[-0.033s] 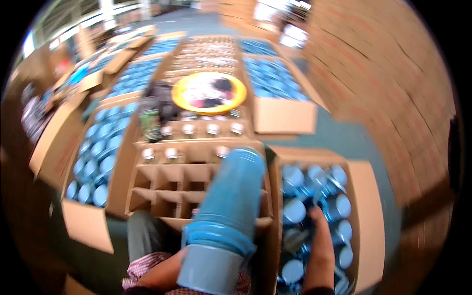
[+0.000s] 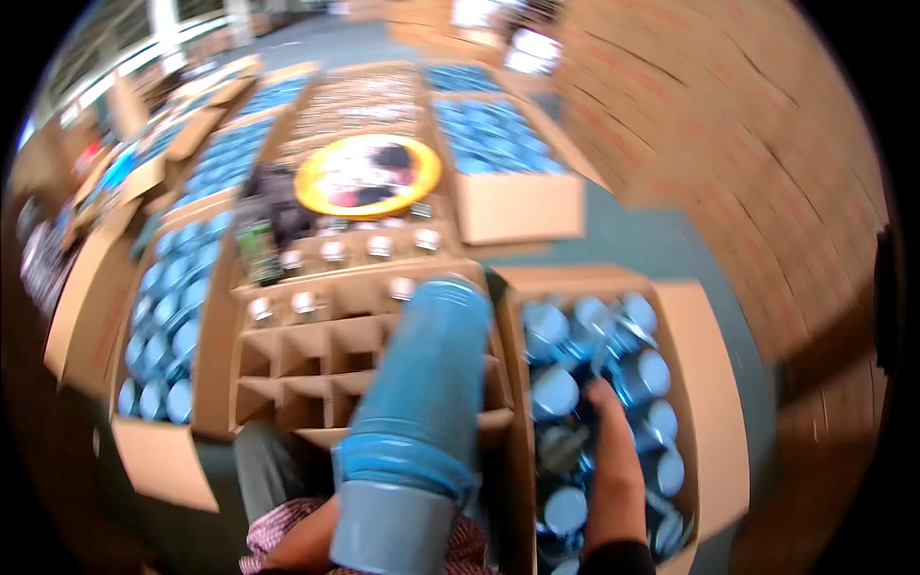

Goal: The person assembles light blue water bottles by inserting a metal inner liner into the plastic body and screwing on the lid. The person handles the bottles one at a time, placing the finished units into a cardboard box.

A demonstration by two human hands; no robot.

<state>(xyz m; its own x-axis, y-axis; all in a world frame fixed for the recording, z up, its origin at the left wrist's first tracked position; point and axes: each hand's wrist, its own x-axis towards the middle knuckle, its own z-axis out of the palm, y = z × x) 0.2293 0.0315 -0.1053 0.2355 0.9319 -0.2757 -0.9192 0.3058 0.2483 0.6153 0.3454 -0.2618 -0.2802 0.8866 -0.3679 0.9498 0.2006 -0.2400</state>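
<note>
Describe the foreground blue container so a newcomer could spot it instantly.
Find the divided carton at centre. A blue container slants in front of it. Unlike the blue ones packed in the right-hand carton, it is outside any box and looks far larger.

A dull blue-green floor (image 2: 637, 225) carries open brown cartons in rows. Nearest its front edge stand a partitioned carton (image 2: 303, 342), a left-hand carton (image 2: 163, 465) and a right-hand carton (image 2: 714, 383) with its outer flap folded out. Farther toward the back edge stands a rear carton (image 2: 522, 206). Stacked closed cartons (image 2: 690, 115) line the floor's right edge.
</note>
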